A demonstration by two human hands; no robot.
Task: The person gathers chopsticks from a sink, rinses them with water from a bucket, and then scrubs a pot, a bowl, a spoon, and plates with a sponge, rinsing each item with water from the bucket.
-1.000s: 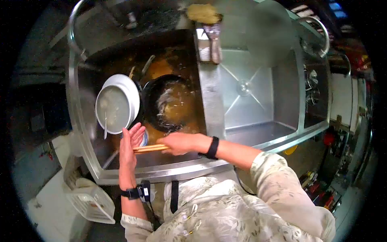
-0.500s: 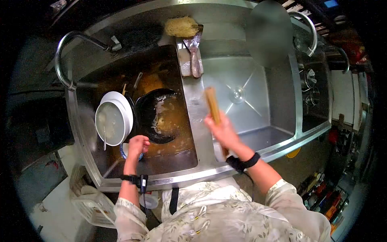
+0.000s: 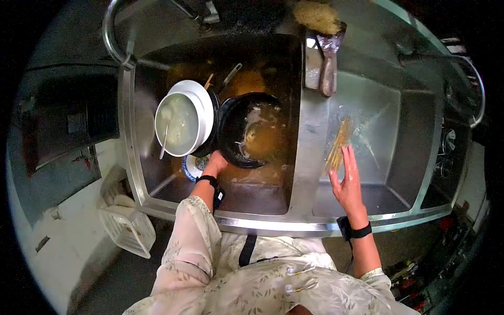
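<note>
My right hand [image 3: 349,181] is over the right sink basin with its fingers stretched out and thumb apart. A bundle of wooden chopsticks [image 3: 340,142] lies loosely fanned just past its fingertips, not clasped. In the left basin my left hand [image 3: 218,161] reaches down beside the near-left rim of a black wok [image 3: 227,121] holding murky water and food scraps; its fingers are hidden. Right by that hand sits a blue-rimmed bowl [image 3: 189,167]. A white bowl [image 3: 202,137] of cloudy liquid with a spoon [image 3: 165,137] in it stands to the left.
On the divider between the basins [image 3: 307,157] lies a scraper [image 3: 328,71], with a tan scrubbing pad [image 3: 317,17] behind it. Faucets [image 3: 111,31] arch at the left and right. Wooden sticks [image 3: 209,81] and a metal handle [image 3: 231,74] rise behind the wok. A white basket [image 3: 126,228] stands below left.
My right hand has moved from the divider into the right basin and let go of the chopsticks, which have spread apart. My left hand has lowered towards the wok's rim. The view has shifted.
</note>
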